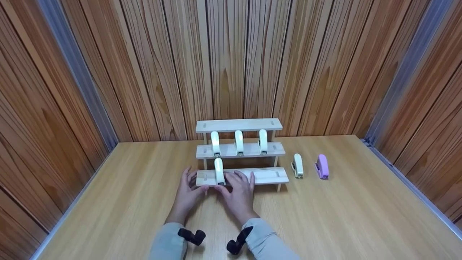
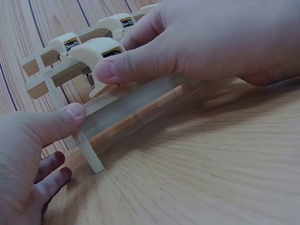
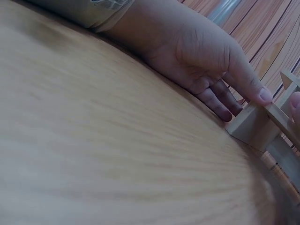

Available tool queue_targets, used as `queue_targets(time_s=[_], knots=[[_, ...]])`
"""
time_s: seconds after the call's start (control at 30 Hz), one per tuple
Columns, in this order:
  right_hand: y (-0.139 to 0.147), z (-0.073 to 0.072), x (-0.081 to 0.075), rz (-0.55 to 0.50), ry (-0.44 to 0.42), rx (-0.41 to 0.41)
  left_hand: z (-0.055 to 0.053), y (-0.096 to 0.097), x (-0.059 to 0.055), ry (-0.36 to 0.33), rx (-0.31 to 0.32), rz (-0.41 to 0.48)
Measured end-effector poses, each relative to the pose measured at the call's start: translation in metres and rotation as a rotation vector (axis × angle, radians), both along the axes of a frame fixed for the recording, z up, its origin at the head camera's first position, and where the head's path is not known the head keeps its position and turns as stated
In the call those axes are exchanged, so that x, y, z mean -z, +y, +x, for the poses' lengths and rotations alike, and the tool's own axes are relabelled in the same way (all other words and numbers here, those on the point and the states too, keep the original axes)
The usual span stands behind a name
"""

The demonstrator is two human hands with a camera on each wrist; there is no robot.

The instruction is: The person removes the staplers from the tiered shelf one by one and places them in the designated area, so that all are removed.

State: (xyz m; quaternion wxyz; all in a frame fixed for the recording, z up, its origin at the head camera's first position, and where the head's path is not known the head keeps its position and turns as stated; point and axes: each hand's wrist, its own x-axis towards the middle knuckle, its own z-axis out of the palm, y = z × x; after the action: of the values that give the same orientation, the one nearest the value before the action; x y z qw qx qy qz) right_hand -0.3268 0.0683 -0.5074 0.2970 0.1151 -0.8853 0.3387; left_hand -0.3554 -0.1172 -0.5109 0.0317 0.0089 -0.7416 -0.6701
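Note:
A pale green stapler (image 1: 218,170) stands upright near the left end of the lowest tier of a three-tier wooden display shelf (image 1: 267,176). My right hand (image 1: 238,193) holds this stapler, its thumb at the front and its fingers along the right side. In the left wrist view that thumb overlaps the stapler (image 2: 99,49) near its open mouth. My left hand (image 1: 187,195) grips the left end of the lowest tier. The left thumb lies on the board's front edge, and the other fingers reach round the end by the shelf leg (image 2: 92,157).
Three similar staplers stand in a row on the middle tier, among them the central one (image 1: 239,143). The top tier (image 1: 240,125) is behind them. Right of the shelf, a pale stapler (image 1: 297,166) and a purple stapler (image 1: 322,167) stand on the table (image 1: 361,213). Wood-panelled walls (image 1: 231,65) enclose the table.

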Motion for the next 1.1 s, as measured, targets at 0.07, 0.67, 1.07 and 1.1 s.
queue_targets(time_s=[0.07,0.67,1.07,1.1], knots=[[0.003,0.000,0.000,0.004,0.007,0.000,0.000,0.000,0.000,-0.003,0.001,0.002],[0.040,0.002,-0.001,0.016,0.038,-0.057,0.001,-0.002,-0.001,0.001,0.043,0.019],[0.074,0.002,0.000,0.018,0.041,-0.067,0.001,-0.001,-0.002,0.020,0.042,0.037],[0.076,0.003,0.000,0.018,0.040,-0.065,0.002,-0.001,-0.002,0.018,0.043,0.035]])
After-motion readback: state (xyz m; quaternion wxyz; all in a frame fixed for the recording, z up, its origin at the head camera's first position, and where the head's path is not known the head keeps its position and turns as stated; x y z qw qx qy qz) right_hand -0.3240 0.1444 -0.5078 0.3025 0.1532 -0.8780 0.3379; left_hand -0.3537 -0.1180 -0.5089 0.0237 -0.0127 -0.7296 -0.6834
